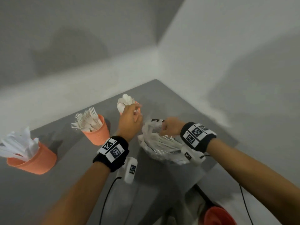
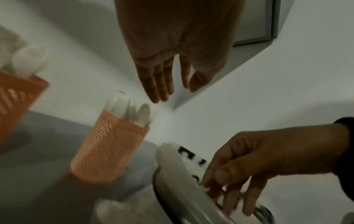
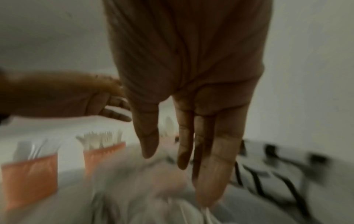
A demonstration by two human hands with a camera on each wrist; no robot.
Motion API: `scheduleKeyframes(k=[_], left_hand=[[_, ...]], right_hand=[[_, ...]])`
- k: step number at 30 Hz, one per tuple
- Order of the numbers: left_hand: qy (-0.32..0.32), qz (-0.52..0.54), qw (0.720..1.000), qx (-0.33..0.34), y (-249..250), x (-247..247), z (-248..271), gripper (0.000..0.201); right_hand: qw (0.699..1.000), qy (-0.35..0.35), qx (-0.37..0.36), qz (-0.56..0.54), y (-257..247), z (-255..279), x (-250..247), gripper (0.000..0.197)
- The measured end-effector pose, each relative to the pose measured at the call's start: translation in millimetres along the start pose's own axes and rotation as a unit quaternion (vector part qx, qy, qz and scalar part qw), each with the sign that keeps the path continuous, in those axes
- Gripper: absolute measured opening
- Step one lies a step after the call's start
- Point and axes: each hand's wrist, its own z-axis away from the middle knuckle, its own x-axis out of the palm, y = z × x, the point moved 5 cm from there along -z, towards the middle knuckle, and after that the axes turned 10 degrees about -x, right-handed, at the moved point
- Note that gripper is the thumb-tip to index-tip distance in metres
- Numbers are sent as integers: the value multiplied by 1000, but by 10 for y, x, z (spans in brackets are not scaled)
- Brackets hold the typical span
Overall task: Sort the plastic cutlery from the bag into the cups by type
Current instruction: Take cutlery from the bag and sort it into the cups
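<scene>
Desk [image 1: 162, 98] first, grey, set into a white corner; we see everything sitting on it. Bag [image 1: 160, 146] next, white plastic with black print, lying open at centre right with white cutlery [image 1: 164, 141] piled inside. Three orange cups run diagonally on the left side: knife cup [image 1: 34, 161] nearest us, fork cup [image 1: 98, 133] in the middle, spoon cup [image 2: 109, 145] farthest, just beside the bag. Each is stuffed with white pieces.

Left hand [image 1: 129, 120] hangs right above the spoon cup; in the left wrist view its grip is loose, fingers [image 2: 153, 81] straight and pointing down at the spoon bowls, nothing in it. Right hand [image 1: 170, 127] is over the bag mouth, fingers [image 3: 210, 159] stretched down and reaching the bag's contents. We see white pieces at the fingertips in the right wrist view, but blur hides it, so we cannot tell if that grip has hold of anything. Cutlery still to sort lies directly below that hand.
</scene>
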Motion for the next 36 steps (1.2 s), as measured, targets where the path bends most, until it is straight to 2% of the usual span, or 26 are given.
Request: scheduleKeyframes(k=[1,2,3,5,8,10,14,17,21,24,27,29,33,36], left_hand=[[-29,4,999,-13,-11,135,14,25],[-52,-11,998,-29,-49,262,25,22],[-66,-45,995,-52,-110,365,47,21],[-93,-125,983,-102,-281,522,125,28],[-184,-199,949,-162,-495,670,304,45],[-229,-209,934,-177,-557,694,415,54],[-243,-188,936,-173,-514,597,502,59],[-246,-176,943,-138,-366,520,470,59],[-228,-163,954,-105,-211,472,411,59],[-219,-158,957,-104,-199,458,398,60],[-209,-156,959,-108,-228,429,399,61],[-203,-154,962,-103,-244,402,392,61],[-201,-158,962,-96,-247,357,370,60],[-203,-161,961,-99,-264,344,364,60]], right_hand=[[1000,-5,6,29,22,54,83,22],[999,-3,11,50,54,95,173,28],[998,-2,21,62,76,131,260,42],[996,8,31,80,148,106,455,55],[994,23,47,95,224,27,617,67],[995,4,63,79,223,45,667,75],[994,4,88,65,267,4,726,92],[994,-3,99,40,217,-117,736,90],[994,34,90,49,191,-196,539,74],[995,34,94,23,274,-266,542,71],[995,18,91,27,269,-331,567,50],[996,21,82,16,253,-348,573,44],[996,64,61,-27,272,-420,576,51],[996,71,51,-1,270,-458,607,61]])
